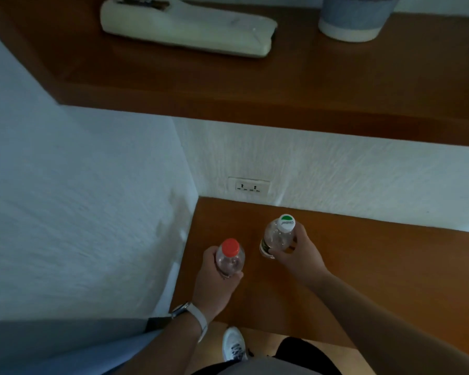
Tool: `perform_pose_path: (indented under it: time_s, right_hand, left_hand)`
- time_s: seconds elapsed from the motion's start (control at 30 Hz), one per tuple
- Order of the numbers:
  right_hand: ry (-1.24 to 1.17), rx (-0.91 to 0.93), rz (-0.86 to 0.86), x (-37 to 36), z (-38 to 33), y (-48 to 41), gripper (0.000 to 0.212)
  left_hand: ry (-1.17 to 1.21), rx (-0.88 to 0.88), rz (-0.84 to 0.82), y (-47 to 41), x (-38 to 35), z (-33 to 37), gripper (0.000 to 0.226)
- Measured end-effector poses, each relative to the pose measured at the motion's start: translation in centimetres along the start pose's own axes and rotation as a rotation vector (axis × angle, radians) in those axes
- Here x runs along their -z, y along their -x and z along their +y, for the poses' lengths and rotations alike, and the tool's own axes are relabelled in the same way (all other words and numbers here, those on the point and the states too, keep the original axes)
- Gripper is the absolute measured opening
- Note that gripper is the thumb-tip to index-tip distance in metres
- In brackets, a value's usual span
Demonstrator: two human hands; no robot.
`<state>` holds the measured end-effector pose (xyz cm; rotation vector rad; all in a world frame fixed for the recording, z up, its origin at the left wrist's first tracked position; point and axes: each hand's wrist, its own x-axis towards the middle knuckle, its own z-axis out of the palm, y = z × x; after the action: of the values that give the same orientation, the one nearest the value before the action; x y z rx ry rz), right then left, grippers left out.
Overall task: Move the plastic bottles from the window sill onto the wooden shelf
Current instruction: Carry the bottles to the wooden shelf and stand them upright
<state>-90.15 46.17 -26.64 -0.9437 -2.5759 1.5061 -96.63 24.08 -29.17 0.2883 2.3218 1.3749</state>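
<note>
Both bottles stand upright over the lower wooden shelf (363, 266), near its back left corner, each wrapped in a hand. The left hand (214, 277) has its fingers (234, 277) curled round the red-capped bottle (230, 258). The right hand (298, 253) has its fingers pressed round the green-capped bottle (279, 236). Whether the bases already rest on the wood I cannot tell; the hands hide them.

The risks are mostly in the letting go. The bottles look nearly empty, so they are probably light and easy to topple. A finger dragging along the side as the hand opens could tip one over. They stand near each other, so one falling may knock the other. If a base is not yet down, an early release would drop the bottle, and it could bounce or roll toward the front edge. The socket (249, 187) sits just behind on the wall, a poor place for a spill if a cap is loose.
</note>
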Motion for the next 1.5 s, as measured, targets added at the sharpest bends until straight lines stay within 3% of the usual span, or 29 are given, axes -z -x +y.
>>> perform_pose_path:
  time_s: [0.27,0.5,0.63,0.8,0.97,1.13,1.5]
  right_hand:
    - [0.128,0.118,-0.122,2.7,0.3,0.6,0.058]
    - [0.236,0.260,-0.167,6.2,0.7,1.8,0.073]
    - [0.267,0.365,-0.175,8.0,0.1,2.7,0.065]
    - [0.339,0.611,-0.228,9.7,-0.8,4.2,0.058]
    - [0.406,0.798,-0.315,9.2,-2.2,6.1,0.065]
    - [0.438,1.012,-0.358,8.0,-4.4,8.6,0.055]
    - [0.641,1.306,-0.480,3.3,-9.0,16.0,0.060]
  left_hand:
    - [-0.016,0.011,0.120,2.6,0.1,2.3,0.052]
    - [-0.139,0.101,0.228,6.3,-0.2,4.3,0.078]
    - [-0.274,0.190,0.298,9.4,-0.8,5.3,0.071]
    - [-0.452,0.148,0.358,13.7,-0.9,8.0,0.063]
    - [-0.692,0.114,0.392,18.5,-0.4,10.0,0.062]
    - [-0.851,0.115,0.405,22.2,1.2,10.4,0.062]
    - [-0.962,0.090,0.456,31.1,4.8,8.8,0.058]
